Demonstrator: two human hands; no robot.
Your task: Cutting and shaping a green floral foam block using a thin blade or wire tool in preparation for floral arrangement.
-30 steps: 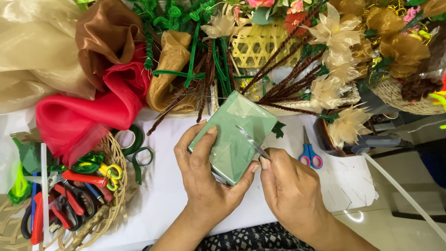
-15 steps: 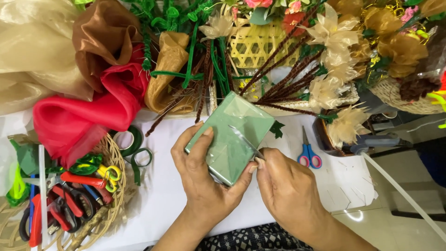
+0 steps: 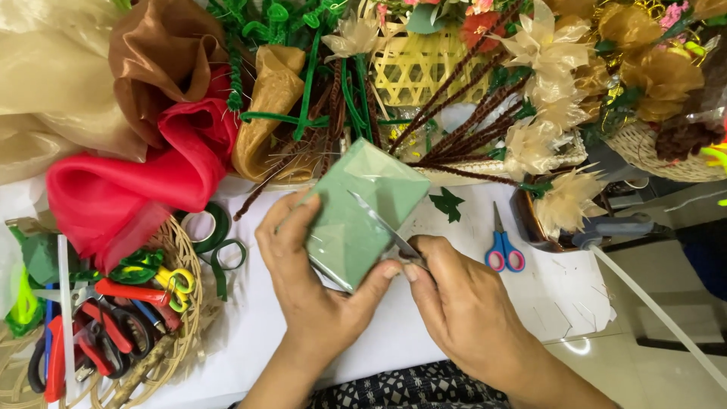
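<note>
Centre frame: left hand (image 3: 318, 291) grips a green foam block (image 3: 363, 212) wrapped in clear film, tilted above the white table (image 3: 265, 333). Right hand (image 3: 462, 303) pinches a thin metal blade (image 3: 382, 227) against its face. Blue-handled scissors (image 3: 503, 246) lie right.

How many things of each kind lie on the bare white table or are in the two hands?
Foam block, wrapped, in the left hand: 1
Blade in the right hand: 1
Scissors with blue and pink handles: 1
Green tape rolls: 2
Green paper leaf: 1
Total: 6
</note>
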